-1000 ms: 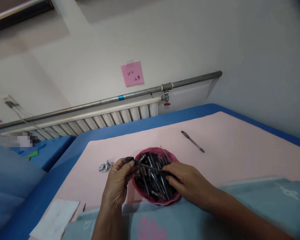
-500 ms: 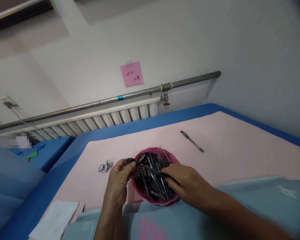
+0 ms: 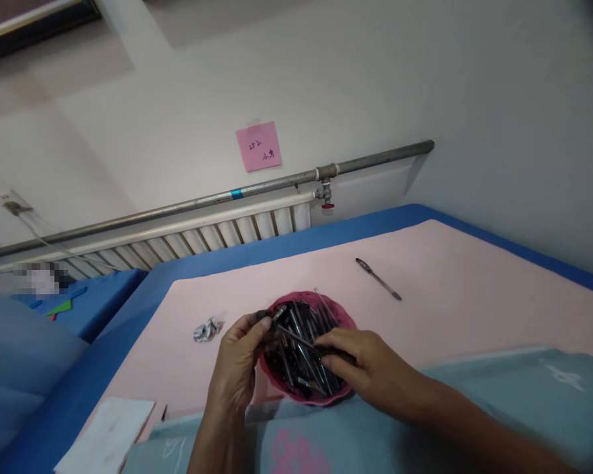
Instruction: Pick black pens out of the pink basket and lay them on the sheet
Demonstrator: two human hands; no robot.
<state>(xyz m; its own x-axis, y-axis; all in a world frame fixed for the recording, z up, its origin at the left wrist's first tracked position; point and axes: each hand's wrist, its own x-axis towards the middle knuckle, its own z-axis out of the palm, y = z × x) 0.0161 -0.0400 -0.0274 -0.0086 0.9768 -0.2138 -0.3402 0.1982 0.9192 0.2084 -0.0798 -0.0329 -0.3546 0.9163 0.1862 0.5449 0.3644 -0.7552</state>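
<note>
Pen parts, dark and slim, fill one pink bowl (image 3: 344,393) near the front of the pink mat (image 3: 454,276); too many and too tangled to count. Left hand (image 3: 237,372) is pinched shut on the end of a thin dark rod (image 3: 296,338), held just above the heap. Right hand (image 3: 363,368) rests on the pile with its fingers curled over the rod's other end; cannot tell whether they actually grip it.

Step in hand, as I read it: picking or fitting one piece from the bowl. Next move would want the rod lifted free without dragging its neighbours over the rim.

Count: one bowl, one whole pen (image 3: 378,279) lying well apart toward the far right, one crumpled foil scrap (image 3: 206,328) left of the bowl, one white sheet (image 3: 103,442) at the near left edge, one pink note (image 3: 258,146) on the wall.
</note>
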